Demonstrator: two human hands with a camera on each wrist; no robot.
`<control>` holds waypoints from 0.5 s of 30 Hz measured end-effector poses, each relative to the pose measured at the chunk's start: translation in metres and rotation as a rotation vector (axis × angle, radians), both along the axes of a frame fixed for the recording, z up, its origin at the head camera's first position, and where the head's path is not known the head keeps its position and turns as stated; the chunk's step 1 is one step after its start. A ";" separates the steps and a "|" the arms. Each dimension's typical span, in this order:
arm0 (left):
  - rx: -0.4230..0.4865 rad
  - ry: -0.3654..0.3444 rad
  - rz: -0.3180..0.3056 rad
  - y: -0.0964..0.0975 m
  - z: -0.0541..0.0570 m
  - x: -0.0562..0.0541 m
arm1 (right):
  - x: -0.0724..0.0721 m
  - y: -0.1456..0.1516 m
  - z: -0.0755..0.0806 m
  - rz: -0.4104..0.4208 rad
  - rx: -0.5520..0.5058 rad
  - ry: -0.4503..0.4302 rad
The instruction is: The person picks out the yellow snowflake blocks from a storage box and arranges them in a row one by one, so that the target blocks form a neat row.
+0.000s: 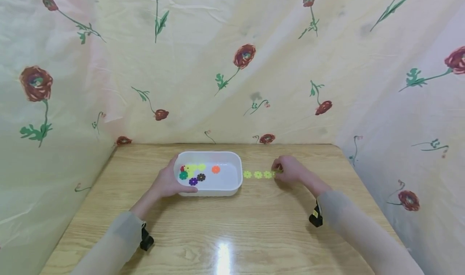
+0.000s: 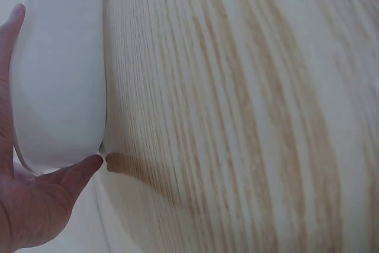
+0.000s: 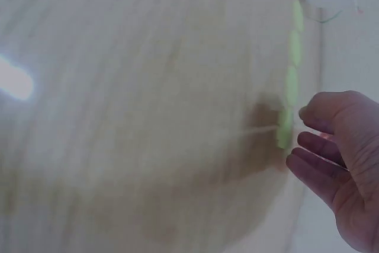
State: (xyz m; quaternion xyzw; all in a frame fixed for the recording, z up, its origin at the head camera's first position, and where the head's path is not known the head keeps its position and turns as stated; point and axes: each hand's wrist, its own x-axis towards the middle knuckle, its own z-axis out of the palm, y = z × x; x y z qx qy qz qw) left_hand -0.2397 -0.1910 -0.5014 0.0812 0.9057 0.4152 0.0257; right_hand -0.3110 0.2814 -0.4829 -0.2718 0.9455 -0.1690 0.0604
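A white tray [image 1: 229,182] holds several small flower-shaped discs, among them an orange disc [image 1: 216,169], a green disc [image 1: 183,175], a purple disc [image 1: 193,181] and a dark brown disc [image 1: 201,177]. My left hand [image 1: 168,181] grips the tray's left end, thumb along the near side. In the left wrist view its fingers curve round the tray wall [image 2: 59,75]. Right of the tray, yellow flower discs [image 1: 258,174] lie in a row on the table. My right hand [image 1: 289,169] is at the row's right end, thumb and fingers apart beside the last yellow disc [image 3: 284,128].
The wooden table [image 1: 189,226] runs back to a flower-printed cloth [image 1: 203,65] that hangs behind it and on both sides. A bright reflection lies on the table's near part. Each wrist wears a small black camera.
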 end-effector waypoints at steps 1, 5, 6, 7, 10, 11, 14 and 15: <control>-0.001 -0.001 -0.002 0.000 0.000 0.000 | -0.002 0.000 0.004 -0.002 -0.002 0.000; -0.004 -0.021 0.006 0.000 0.000 -0.001 | -0.010 -0.003 0.020 0.011 -0.006 0.028; -0.005 -0.024 0.009 0.000 0.000 -0.001 | -0.012 -0.004 0.025 0.024 -0.004 0.040; -0.006 -0.024 0.009 0.000 -0.001 -0.001 | -0.014 -0.006 0.028 0.036 -0.006 0.051; -0.003 -0.024 0.013 -0.001 -0.001 -0.001 | -0.021 -0.015 0.038 0.067 -0.003 0.096; -0.003 -0.022 0.012 -0.001 -0.001 -0.001 | -0.023 -0.019 0.040 0.076 0.000 0.114; -0.005 -0.018 0.012 -0.001 -0.001 -0.001 | -0.029 -0.032 0.047 0.098 0.016 0.159; -0.006 -0.018 0.013 -0.001 -0.001 -0.001 | -0.031 -0.038 0.049 0.107 0.022 0.171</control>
